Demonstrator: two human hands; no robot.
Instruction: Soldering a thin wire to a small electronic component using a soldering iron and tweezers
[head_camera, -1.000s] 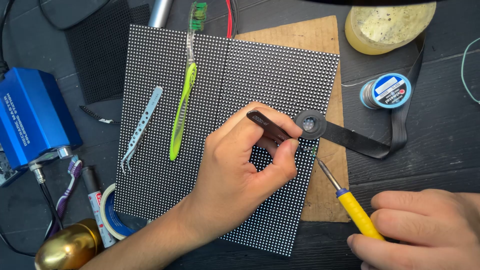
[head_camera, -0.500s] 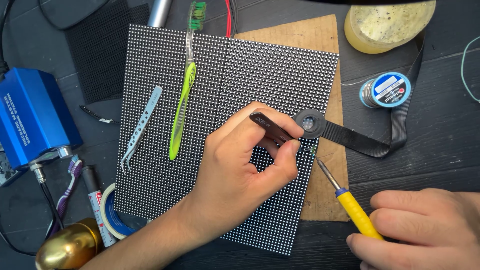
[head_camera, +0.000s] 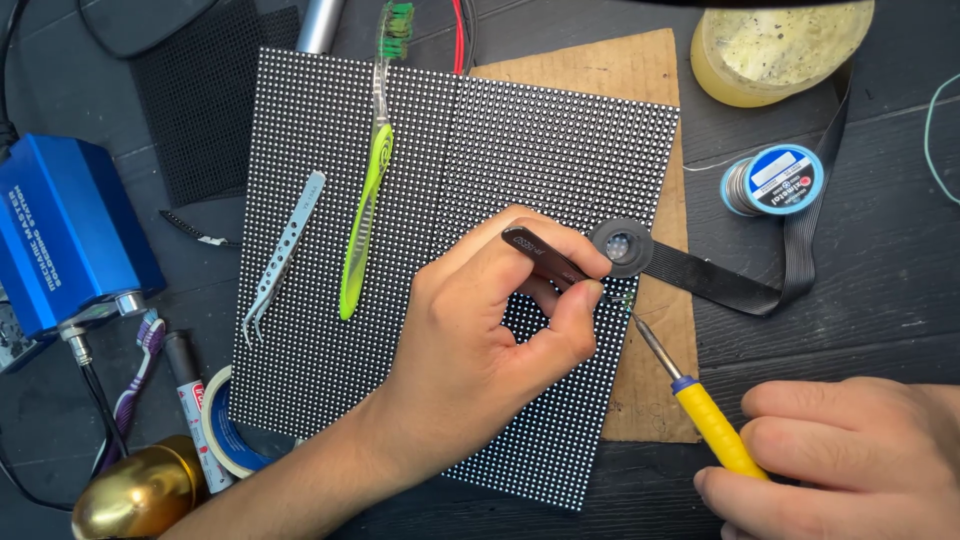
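Both hands are busy. Left hand (head_camera: 480, 350) pinches black tweezers (head_camera: 550, 262) over the dotted black panel (head_camera: 440, 180), near its right edge. Right hand (head_camera: 850, 460) grips a yellow soldering iron (head_camera: 700, 400); its tip meets the tweezers' tip. On the panel's left part lie silver tweezers (head_camera: 283, 255) and a green toothbrush (head_camera: 368, 190). A blue box (head_camera: 60, 235) sits left on the counter (head_camera: 850, 300).

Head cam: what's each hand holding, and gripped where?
Left hand pinches dark tweezers around mid-shaft between thumb and fingers, tips down at the dotted panel edge. Right hand grips the soldering iron by its yellow handle's rear end.
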